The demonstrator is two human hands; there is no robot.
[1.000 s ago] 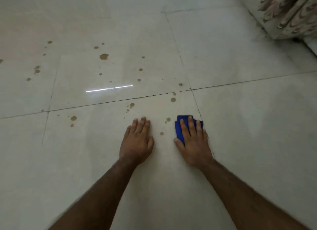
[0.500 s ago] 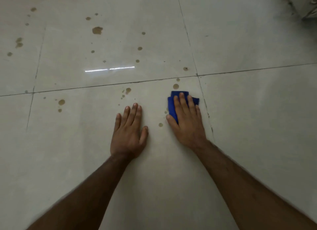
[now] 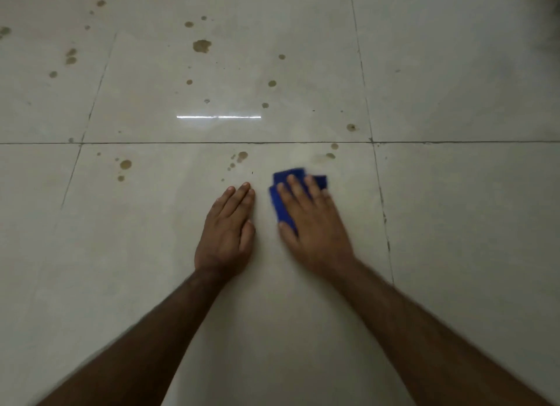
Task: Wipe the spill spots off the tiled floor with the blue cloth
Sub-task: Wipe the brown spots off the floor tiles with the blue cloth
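My right hand (image 3: pixel 313 223) lies flat on the folded blue cloth (image 3: pixel 280 204), pressing it to the pale tiled floor (image 3: pixel 454 223); the cloth shows past my fingertips and thumb and is blurred. My left hand (image 3: pixel 227 229) rests flat on the tile just left of it, fingers together, holding nothing. Brown spill spots dot the floor beyond my hands: a faint smear (image 3: pixel 330 155) just ahead of the cloth, a cluster (image 3: pixel 241 156) ahead of my left hand, a spot (image 3: pixel 125 164) further left, and a large blotch (image 3: pixel 201 46) on the far tile.
Dark grout lines cross the floor, one running left to right (image 3: pixel 212 143) ahead of my hands and one running away from me (image 3: pixel 383 211) to the right of the cloth. A bright light reflection (image 3: pixel 218 117) lies on the far tile.
My right hand has slid the cloth leftward, toward my left hand. The two small spots between my hands are gone and the spot ahead of the cloth is now a faint smear. The view tilted down.
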